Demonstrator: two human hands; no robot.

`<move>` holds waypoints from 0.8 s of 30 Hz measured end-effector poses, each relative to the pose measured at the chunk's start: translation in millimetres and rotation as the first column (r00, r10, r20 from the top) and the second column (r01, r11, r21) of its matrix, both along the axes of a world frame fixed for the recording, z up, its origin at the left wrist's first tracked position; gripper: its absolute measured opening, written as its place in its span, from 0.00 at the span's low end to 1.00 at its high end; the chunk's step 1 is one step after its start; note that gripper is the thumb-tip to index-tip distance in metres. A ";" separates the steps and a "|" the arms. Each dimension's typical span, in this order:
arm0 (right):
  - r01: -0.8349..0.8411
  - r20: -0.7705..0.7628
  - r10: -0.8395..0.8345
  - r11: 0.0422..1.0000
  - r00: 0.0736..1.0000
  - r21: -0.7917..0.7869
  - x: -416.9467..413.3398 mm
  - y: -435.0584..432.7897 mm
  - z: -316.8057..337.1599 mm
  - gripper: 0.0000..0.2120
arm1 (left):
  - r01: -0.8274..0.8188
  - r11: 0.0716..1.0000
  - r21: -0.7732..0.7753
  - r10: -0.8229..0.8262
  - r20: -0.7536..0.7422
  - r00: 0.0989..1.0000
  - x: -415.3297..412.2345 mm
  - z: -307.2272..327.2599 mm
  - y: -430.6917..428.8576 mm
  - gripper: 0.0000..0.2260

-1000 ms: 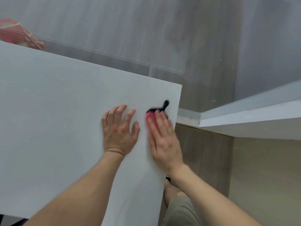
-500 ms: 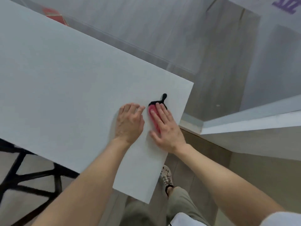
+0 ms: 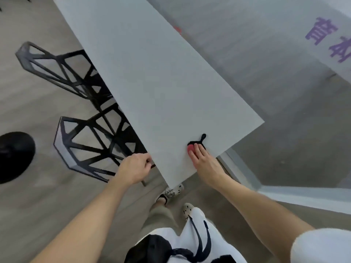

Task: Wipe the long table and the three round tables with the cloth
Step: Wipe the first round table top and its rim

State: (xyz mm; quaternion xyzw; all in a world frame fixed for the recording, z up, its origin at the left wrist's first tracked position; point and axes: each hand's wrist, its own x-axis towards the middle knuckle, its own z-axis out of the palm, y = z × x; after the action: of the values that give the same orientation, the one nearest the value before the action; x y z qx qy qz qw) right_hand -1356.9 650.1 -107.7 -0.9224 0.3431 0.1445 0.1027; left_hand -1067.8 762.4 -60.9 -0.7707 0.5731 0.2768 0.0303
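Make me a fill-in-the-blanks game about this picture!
1. The right hand presses the pink cloth onto the long table; the cloth's loop is ___.
2. Only ___ hand touches the cloth.
3. The left hand grips a black ___ beside the table.
Missing: black; one; chair.

Large purple characters (image 3: 321,33) in Chinese script stand on a white panel (image 3: 341,16) at the far right. They lie tilted and are cut by the picture's edge, too unclear to read surely
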 end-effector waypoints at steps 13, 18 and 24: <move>0.074 0.280 -0.391 0.685 0.877 0.725 110.1 93.5 142.0 0.06 | -0.542 0.811 -0.220 0.404 -0.460 0.791 -38.8 77.7 141.7 0.22; -0.034 0.277 -0.481 0.455 0.832 0.890 162.1 148.4 167.6 0.14 | -0.693 0.666 -0.275 0.512 -0.508 0.693 -10.5 94.6 204.3 0.28; -0.198 0.359 -0.237 0.511 0.903 0.836 224.3 195.6 186.8 0.09 | -0.831 0.439 -0.341 0.529 -0.649 0.546 48.2 99.3 282.8 0.08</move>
State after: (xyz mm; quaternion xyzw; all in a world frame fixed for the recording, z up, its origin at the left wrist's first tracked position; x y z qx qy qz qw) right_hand -1132.5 845.7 79.0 -0.7528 0.2053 0.0865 0.6194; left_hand -1019.5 1045.3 38.3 -0.8139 0.2443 0.2292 -0.4748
